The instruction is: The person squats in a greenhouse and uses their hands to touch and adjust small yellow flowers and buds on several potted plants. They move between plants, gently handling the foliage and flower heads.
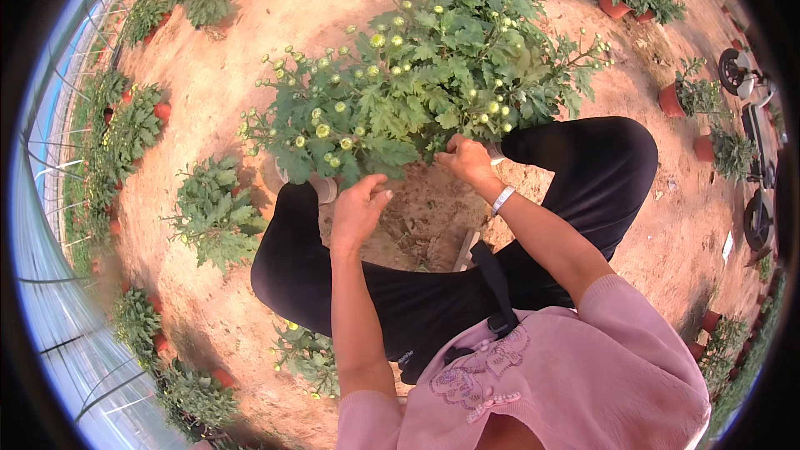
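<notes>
A large bushy chrysanthemum plant (pixel 431 75) with lobed green leaves spreads before my knees. Its stems carry many pale yellow-green buds and half-opened flowers (pixel 322 130). My left hand (pixel 359 209) is just below the plant's near left edge, thumb and forefinger apart, with nothing visible between them. At the lower middle of the foliage is my right hand (pixel 467 159), its fingers bent together against the low leaves. Whether those fingertips pinch a leaf or stem is hidden. The plant's base is covered by its leaves.
Bare sandy soil (pixel 412 219) lies between my legs. Potted plants stand on both sides, including a leafy one (pixel 215 212) at left and a terracotta pot (pixel 672 100) at right. A two-wheeled scooter (pixel 753 131) is at far right. Plastic greenhouse sheeting (pixel 69 337) curves along the left.
</notes>
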Motion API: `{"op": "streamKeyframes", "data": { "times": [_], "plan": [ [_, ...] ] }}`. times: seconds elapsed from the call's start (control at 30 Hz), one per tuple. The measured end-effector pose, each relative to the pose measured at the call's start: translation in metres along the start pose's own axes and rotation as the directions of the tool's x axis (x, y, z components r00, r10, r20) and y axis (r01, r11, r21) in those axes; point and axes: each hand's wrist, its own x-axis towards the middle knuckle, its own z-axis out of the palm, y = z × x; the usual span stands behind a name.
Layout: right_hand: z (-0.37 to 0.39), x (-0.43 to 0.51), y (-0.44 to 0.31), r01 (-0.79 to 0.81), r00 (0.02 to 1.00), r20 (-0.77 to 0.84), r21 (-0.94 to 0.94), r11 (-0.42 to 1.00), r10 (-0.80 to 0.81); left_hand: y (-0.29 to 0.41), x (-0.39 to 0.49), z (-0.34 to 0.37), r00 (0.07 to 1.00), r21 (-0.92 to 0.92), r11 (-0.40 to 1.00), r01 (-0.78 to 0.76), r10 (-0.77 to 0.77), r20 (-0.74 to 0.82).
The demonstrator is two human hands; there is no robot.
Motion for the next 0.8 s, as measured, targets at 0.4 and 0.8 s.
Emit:
{"op": "streamKeyframes", "data": {
  "times": [0.4, 0.8],
  "plan": [
    [0.013, 0.008, -0.006, 0.068, 0.987, -0.153, 0.092, 0.993, -0.053, -0.01, -0.005, 0.033, 0.992, 0.133, 0.983, -0.128, 0.127, 0.015],
    [0.007, 0.005, 0.004, 0.104, 0.987, -0.131, 0.089, 0.991, -0.092, -0.013, 0.005, 0.03, 0.995, 0.144, 0.987, -0.067, 0.076, -0.058]
  ]
}}
